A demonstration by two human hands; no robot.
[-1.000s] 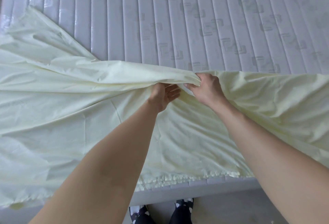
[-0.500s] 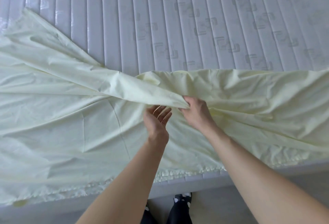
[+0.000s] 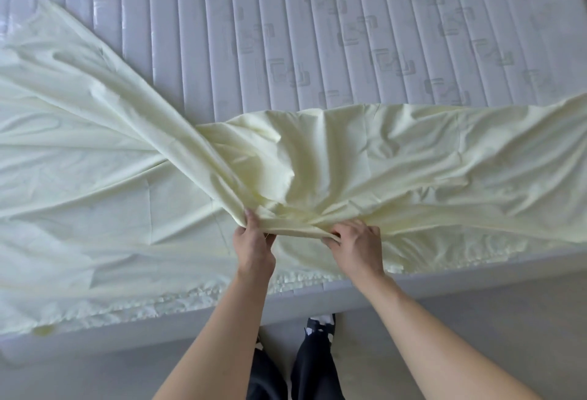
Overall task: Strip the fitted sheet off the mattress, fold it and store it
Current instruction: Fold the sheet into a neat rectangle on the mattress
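Quilted grey-white mattress, stitched in lengthwise channels with a faint square pattern, far half bare. Spread across near half: pale yellow fitted sheet, rumpled and bunched toward the middle, ruffled elastic hem lying along the mattress's near edge.

We read no words, brands or numbers anywhere, the mattress beyond the hands carries only a repeating woven motif of nested squares, too faint for us to tell as lettering, no label in sight
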